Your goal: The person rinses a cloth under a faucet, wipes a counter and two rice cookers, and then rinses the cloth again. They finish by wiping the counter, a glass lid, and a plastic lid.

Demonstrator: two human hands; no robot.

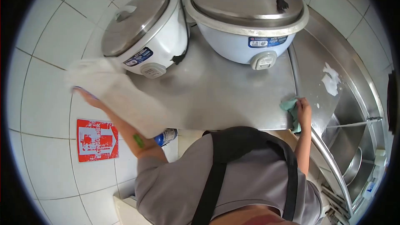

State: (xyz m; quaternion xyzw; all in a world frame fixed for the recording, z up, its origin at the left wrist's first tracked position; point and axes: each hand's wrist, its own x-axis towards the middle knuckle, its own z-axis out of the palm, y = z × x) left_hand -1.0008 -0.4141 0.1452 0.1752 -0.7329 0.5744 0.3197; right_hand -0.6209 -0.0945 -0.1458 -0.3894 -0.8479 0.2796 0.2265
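Observation:
My left hand (pixel 89 98), raised at the left by the tiled wall, grips a large whitish cloth (pixel 129 98). The cloth is smeared by motion and hangs over the left end of the steel table (pixel 225 93), in front of the smaller rice cooker (pixel 160 43). At the table's right front corner, my right hand (pixel 304 110) is closed on a green cloth (pixel 291 107), part of which drapes down past the edge. A larger rice cooker (pixel 237 37) stands at the back of the table, lid on, with its black cord and plug (pixel 282 4) lying on top.
To the right is a steel sink unit (pixel 350 112) with a rounded front rail (pixel 331 158) and white foam (pixel 331 79) on its surface. A red extinguisher sign (pixel 97 140) is on the left wall. A blue cylinder (pixel 165 137) shows below the table's front edge.

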